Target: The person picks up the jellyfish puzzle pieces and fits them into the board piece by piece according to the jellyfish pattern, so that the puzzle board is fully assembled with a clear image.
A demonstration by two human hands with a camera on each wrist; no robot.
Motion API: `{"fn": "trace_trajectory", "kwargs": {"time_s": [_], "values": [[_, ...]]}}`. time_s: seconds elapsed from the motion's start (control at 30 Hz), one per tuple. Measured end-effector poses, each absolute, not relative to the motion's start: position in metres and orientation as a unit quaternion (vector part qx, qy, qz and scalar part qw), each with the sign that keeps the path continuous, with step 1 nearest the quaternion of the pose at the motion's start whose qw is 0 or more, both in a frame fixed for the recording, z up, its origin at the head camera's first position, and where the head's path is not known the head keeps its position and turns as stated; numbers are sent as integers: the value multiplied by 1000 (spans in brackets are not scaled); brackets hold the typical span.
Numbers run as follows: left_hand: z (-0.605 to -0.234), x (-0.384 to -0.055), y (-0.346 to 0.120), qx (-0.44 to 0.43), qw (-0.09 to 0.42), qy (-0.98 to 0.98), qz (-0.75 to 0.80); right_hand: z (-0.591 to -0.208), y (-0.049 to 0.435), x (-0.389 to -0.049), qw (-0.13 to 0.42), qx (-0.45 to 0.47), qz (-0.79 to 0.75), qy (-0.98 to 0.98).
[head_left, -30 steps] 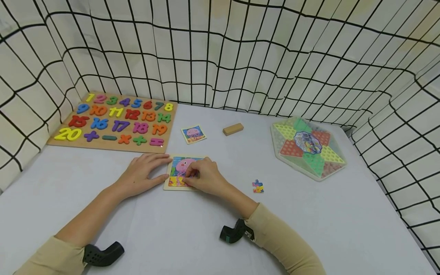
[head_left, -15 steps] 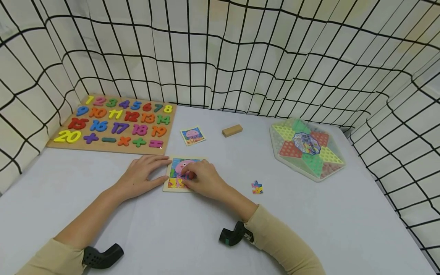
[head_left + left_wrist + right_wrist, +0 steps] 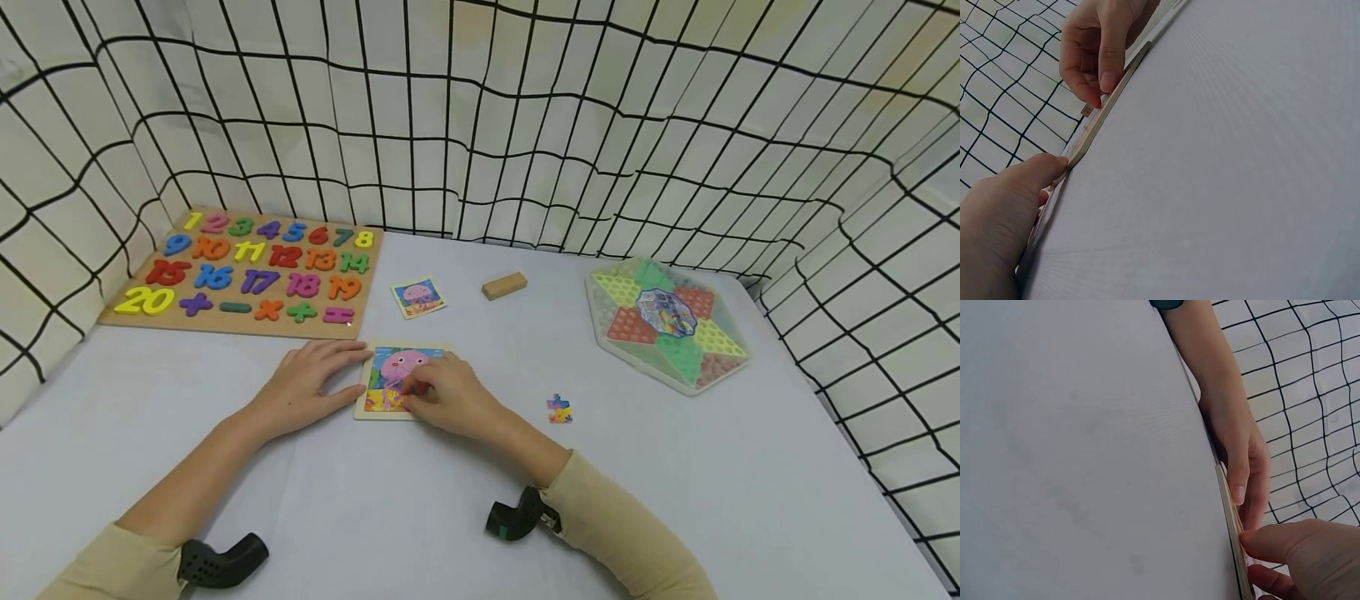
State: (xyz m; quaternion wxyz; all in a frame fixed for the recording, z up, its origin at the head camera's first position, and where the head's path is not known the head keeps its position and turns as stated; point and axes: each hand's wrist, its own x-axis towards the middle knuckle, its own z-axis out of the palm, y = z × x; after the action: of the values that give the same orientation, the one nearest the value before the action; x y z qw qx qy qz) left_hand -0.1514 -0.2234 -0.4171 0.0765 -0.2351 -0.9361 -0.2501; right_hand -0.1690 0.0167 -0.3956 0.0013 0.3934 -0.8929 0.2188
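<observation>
A small jigsaw puzzle (image 3: 390,375) with a pink cartoon figure lies in a pale wooden frame on the white table in the head view. My left hand (image 3: 307,387) rests at its left side, with thumb and forefinger spread against the frame's edge. Over the picture's lower right, my right hand (image 3: 453,396) has its fingers curled and pinches a puzzle piece, mostly hidden by the fingers. That hand covers the puzzle's right part. To the right lies a loose puzzle piece (image 3: 559,409). The left wrist view shows the frame (image 3: 1100,125) edge-on, the left thumb touching its corner.
A wooden number board (image 3: 240,267) stands at the back left. Behind the puzzle lie a small picture card (image 3: 418,297) and a wooden block (image 3: 505,286). At the right is a hexagonal checkers box (image 3: 667,325). Black netting (image 3: 465,133) encloses the table's back and sides.
My right hand's fingers have shifted slightly over the puzzle's lower right, uncovering more of the pink figure. The left hand stays at the frame's left edge.
</observation>
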Motion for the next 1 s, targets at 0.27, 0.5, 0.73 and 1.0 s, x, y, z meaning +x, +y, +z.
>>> {"fn": "trace_trajectory", "kwargs": {"time_s": [0.27, 0.5, 0.73, 1.0], "values": [[-416, -151, -224, -236, 75, -936, -251, -390, 42, -170, -19, 388, 233, -891], [-415, -151, -225, -237, 77, -934, -255, -386, 69, -171, -37, 337, 251, -907], [-415, -150, -224, -232, 73, -936, -254, -385, 98, -171, -8, 318, 260, -912], [-418, -151, -225, -233, 72, -936, -255, -386, 136, -169, 0, 290, 271, -918]]}}
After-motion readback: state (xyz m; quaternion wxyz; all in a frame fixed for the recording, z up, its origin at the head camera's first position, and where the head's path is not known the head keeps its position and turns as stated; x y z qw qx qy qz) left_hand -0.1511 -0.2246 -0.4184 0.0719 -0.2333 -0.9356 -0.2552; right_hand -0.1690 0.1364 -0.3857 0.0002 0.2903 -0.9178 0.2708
